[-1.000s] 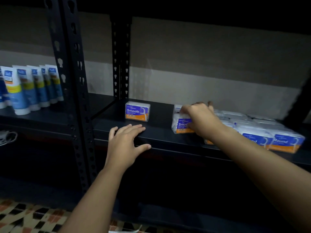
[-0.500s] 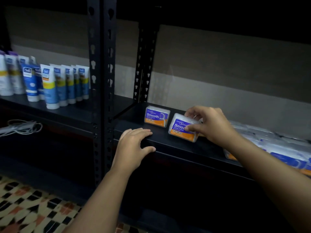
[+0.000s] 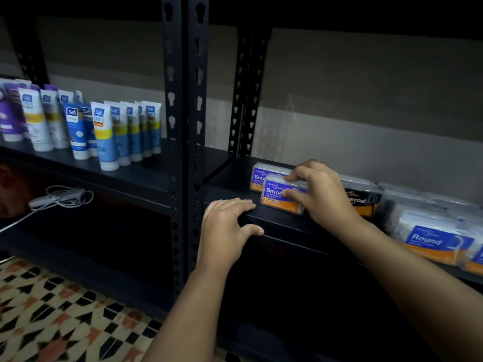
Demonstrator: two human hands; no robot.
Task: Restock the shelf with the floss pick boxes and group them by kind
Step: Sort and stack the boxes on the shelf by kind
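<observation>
A purple-and-orange Smooth floss pick box (image 3: 281, 197) stands near the front edge of the black shelf (image 3: 277, 223), pinched between thumb and fingers of the right hand (image 3: 317, 194), whose grip closes on the box's right end. Just behind it stands a second Smooth box (image 3: 257, 177) (partly hidden). The left hand (image 3: 226, 228) rests on the shelf edge, fingers spread, holding nothing. Further right lie a charcoal box (image 3: 362, 201) and Round boxes (image 3: 433, 239). Tubes (image 3: 104, 134) stand on the neighbouring shelf.
</observation>
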